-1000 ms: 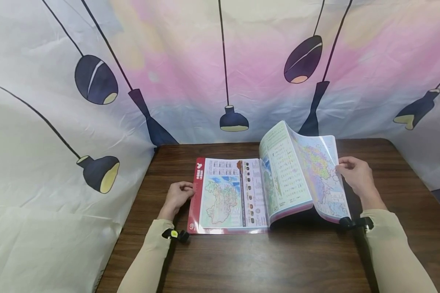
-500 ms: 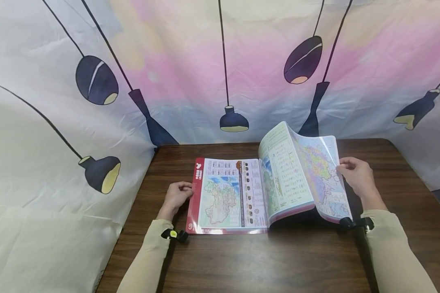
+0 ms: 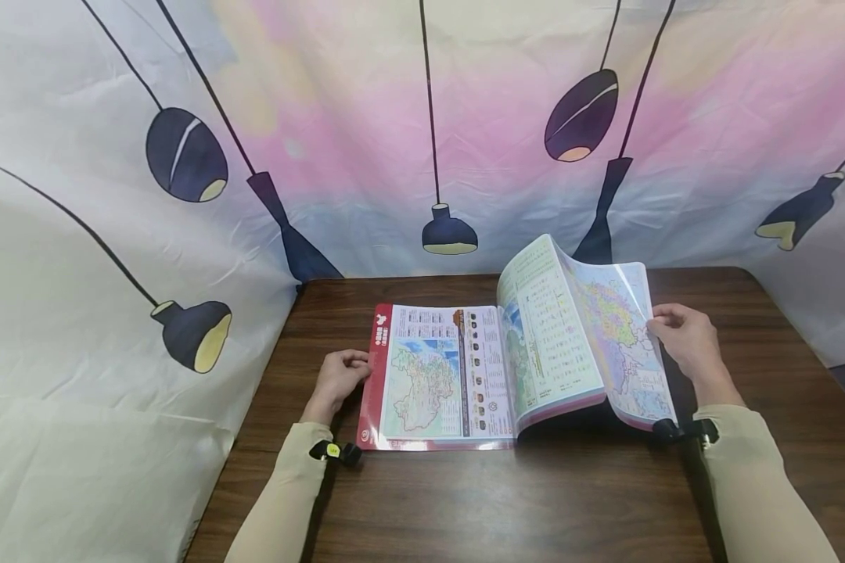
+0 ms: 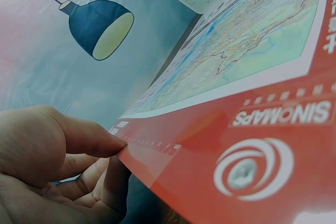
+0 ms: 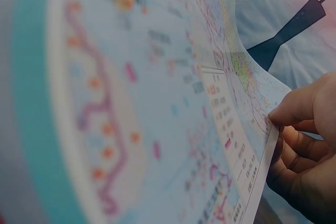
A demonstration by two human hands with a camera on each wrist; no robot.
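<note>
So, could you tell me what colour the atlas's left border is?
Red border, clearest in left wrist view.

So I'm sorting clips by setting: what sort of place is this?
Probably a makeshift recording booth, not a lived-in room: a dark wooden table is walled on three sides by a creased pastel cloth printed with hanging lamps, and holds only a glossy open map atlas.

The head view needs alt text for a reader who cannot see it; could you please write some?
A map atlas lies open on a wooden table. The right hand pinches a lifted page, and the left hand holds the red left edge.
</note>
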